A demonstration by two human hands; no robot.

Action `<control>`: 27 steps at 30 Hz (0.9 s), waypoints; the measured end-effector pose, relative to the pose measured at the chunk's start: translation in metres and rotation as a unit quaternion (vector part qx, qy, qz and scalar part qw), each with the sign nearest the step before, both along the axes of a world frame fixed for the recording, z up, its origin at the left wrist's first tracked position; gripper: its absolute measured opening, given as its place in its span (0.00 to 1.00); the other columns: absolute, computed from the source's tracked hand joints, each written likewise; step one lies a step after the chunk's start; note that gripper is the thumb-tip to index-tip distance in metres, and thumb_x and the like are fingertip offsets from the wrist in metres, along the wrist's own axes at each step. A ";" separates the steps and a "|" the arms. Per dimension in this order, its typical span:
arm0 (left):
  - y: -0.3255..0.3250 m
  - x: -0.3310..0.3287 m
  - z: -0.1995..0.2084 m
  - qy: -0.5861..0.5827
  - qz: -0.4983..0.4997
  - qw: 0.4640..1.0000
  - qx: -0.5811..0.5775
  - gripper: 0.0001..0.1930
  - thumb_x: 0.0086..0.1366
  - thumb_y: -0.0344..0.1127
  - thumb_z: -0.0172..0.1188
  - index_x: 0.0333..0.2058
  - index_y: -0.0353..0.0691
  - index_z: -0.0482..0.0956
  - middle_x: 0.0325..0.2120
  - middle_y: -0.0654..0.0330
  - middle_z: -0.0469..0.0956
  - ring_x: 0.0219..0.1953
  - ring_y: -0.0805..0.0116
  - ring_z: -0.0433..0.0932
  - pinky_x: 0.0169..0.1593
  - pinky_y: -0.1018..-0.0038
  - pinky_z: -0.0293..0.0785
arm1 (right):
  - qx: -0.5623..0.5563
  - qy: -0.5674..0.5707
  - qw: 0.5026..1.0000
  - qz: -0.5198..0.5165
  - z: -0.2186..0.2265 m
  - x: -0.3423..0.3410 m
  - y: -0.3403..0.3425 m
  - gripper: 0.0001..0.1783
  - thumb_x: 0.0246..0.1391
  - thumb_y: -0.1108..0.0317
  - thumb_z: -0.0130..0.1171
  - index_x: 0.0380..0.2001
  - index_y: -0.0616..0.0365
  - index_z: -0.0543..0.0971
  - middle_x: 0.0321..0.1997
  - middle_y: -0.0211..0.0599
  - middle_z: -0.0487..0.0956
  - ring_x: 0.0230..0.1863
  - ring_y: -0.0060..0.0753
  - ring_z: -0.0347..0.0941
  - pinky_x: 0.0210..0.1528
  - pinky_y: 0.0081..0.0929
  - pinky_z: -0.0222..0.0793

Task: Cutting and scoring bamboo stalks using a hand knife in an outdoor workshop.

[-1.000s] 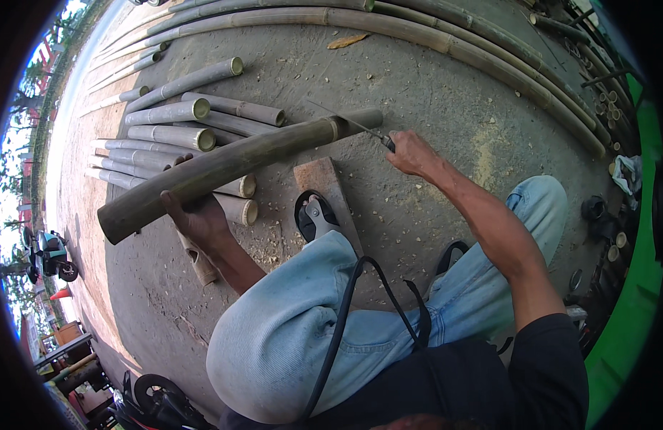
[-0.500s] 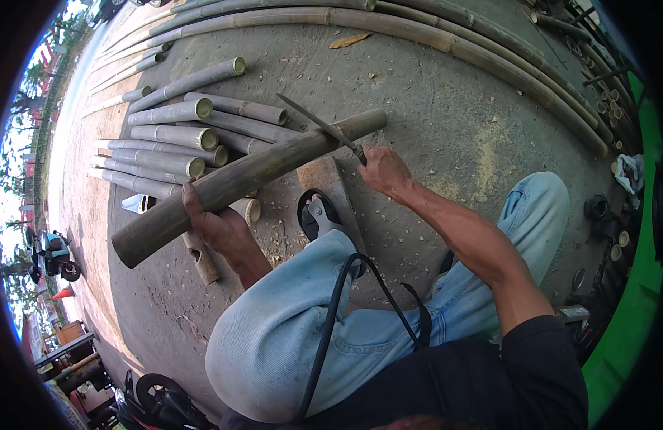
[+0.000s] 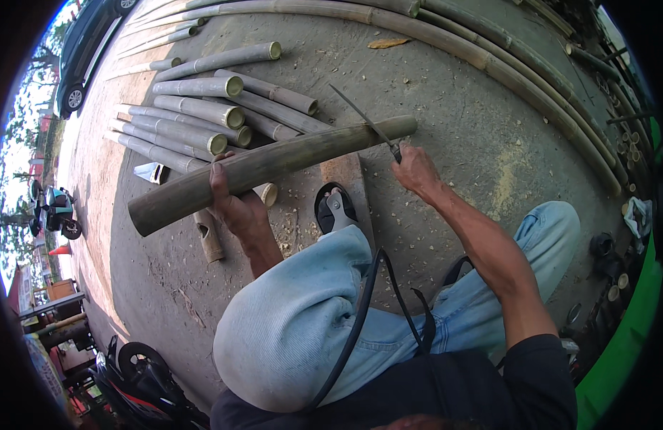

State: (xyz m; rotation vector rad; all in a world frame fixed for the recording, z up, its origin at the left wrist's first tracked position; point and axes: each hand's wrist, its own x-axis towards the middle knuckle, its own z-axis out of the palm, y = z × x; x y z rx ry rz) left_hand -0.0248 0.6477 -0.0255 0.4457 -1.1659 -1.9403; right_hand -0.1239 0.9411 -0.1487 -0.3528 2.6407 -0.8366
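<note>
My left hand [image 3: 234,208] grips a thick grey-brown bamboo pole [image 3: 274,163] near its wide lower-left end, thumb on top and the other fingers mostly hidden. The pole slants up to the right across the view. My right hand [image 3: 417,169] is closed round the handle of a long, thin-bladed knife [image 3: 374,126]. Its blade crosses the pole close to the far right end and points up and left. Whether the edge bites into the bamboo cannot be made out. Below the pole, a wooden board [image 3: 351,175] lies beside my sandalled foot [image 3: 334,206].
Several cut bamboo lengths [image 3: 195,109] lie piled at the left. Long bamboo poles [image 3: 446,44] curve across the far side. A short bamboo piece with a hole [image 3: 209,236] rests near my left forearm. Motorbikes [image 3: 148,380] and a dark car [image 3: 87,54] stand at the left.
The whole view has shifted, with the scene now lying further right. The pole looks less steeply tilted, and the blade has moved slightly nearer its right end. Both hands keep their hold.
</note>
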 end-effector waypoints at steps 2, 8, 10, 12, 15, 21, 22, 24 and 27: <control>-0.013 0.011 0.012 0.011 0.037 0.999 0.000 0.15 0.63 0.36 0.63 0.45 0.32 0.80 0.41 0.55 0.81 0.48 0.63 0.78 0.61 0.65 0.69 | -0.023 0.031 0.997 0.063 0.015 0.010 -0.021 0.15 0.56 0.64 0.62 0.40 0.66 0.77 0.36 0.63 0.82 0.42 0.68 0.80 0.44 0.55 0.77; -0.036 0.025 -0.048 0.016 -0.001 0.999 0.045 0.21 0.60 0.35 0.67 0.51 0.35 0.76 0.45 0.54 0.79 0.51 0.65 0.75 0.61 0.64 0.69 | 0.070 -0.008 0.997 0.018 -0.005 -0.025 0.024 0.17 0.54 0.65 0.61 0.39 0.72 0.78 0.39 0.68 0.81 0.45 0.70 0.79 0.47 0.53 0.75; -0.061 0.049 -0.085 -0.040 0.122 0.986 0.110 0.26 0.59 0.41 0.71 0.54 0.40 0.74 0.49 0.56 0.77 0.53 0.64 0.74 0.60 0.62 0.69 | 0.085 -0.001 0.994 0.066 0.012 -0.024 0.029 0.18 0.55 0.64 0.61 0.38 0.74 0.77 0.38 0.68 0.81 0.43 0.69 0.80 0.45 0.53 0.76; -0.069 0.072 -0.121 -0.129 0.163 0.960 0.185 0.29 0.58 0.46 0.71 0.55 0.42 0.74 0.52 0.57 0.75 0.55 0.61 0.73 0.63 0.57 0.65 | 0.097 0.005 0.992 0.082 0.041 -0.020 0.045 0.19 0.55 0.64 0.62 0.37 0.75 0.77 0.36 0.68 0.81 0.41 0.68 0.80 0.43 0.53 0.76; -0.090 0.107 -0.194 -0.254 0.171 0.898 0.315 0.33 0.56 0.54 0.72 0.57 0.48 0.72 0.56 0.58 0.73 0.58 0.56 0.71 0.67 0.50 0.60 | 0.078 -0.064 0.995 0.012 0.084 -0.018 0.058 0.20 0.55 0.62 0.63 0.37 0.73 0.76 0.28 0.55 0.80 0.30 0.51 0.83 0.32 0.44 0.77; -0.089 0.127 -0.220 -0.439 0.092 0.798 0.404 0.40 0.62 0.70 0.60 0.47 0.31 0.75 0.43 0.46 0.77 0.48 0.50 0.77 0.50 0.52 0.76 | -0.226 -0.193 0.941 -0.163 0.118 -0.018 0.041 0.11 0.64 0.64 0.58 0.31 0.58 0.71 0.21 0.25 0.69 0.17 0.19 0.67 0.19 0.24 0.64; -0.094 0.132 -0.224 -0.435 0.091 0.801 0.402 0.40 0.62 0.70 0.60 0.47 0.31 0.75 0.43 0.46 0.77 0.48 0.50 0.77 0.50 0.52 0.76 | -0.230 -0.190 0.941 -0.162 0.116 -0.017 0.034 0.11 0.64 0.64 0.58 0.31 0.58 0.71 0.21 0.25 0.69 0.17 0.19 0.67 0.19 0.24 0.64; -0.108 0.149 -0.225 -0.581 -0.095 0.756 0.287 0.42 0.63 0.72 0.56 0.44 0.28 0.77 0.26 0.49 0.78 0.31 0.50 0.81 0.33 0.58 0.80 | -0.289 -0.107 0.935 -0.177 0.108 -0.013 0.018 0.12 0.65 0.63 0.58 0.32 0.58 0.72 0.21 0.25 0.70 0.19 0.18 0.68 0.21 0.22 0.65; -0.086 0.107 -0.194 -0.703 -0.129 0.636 -0.292 0.32 0.64 0.60 0.63 0.38 0.27 0.77 0.18 0.48 0.75 0.24 0.49 0.79 0.30 0.57 0.77 | -0.277 -0.061 0.936 -0.207 0.106 -0.005 0.009 0.11 0.66 0.63 0.57 0.32 0.58 0.73 0.21 0.25 0.70 0.20 0.17 0.68 0.22 0.22 0.65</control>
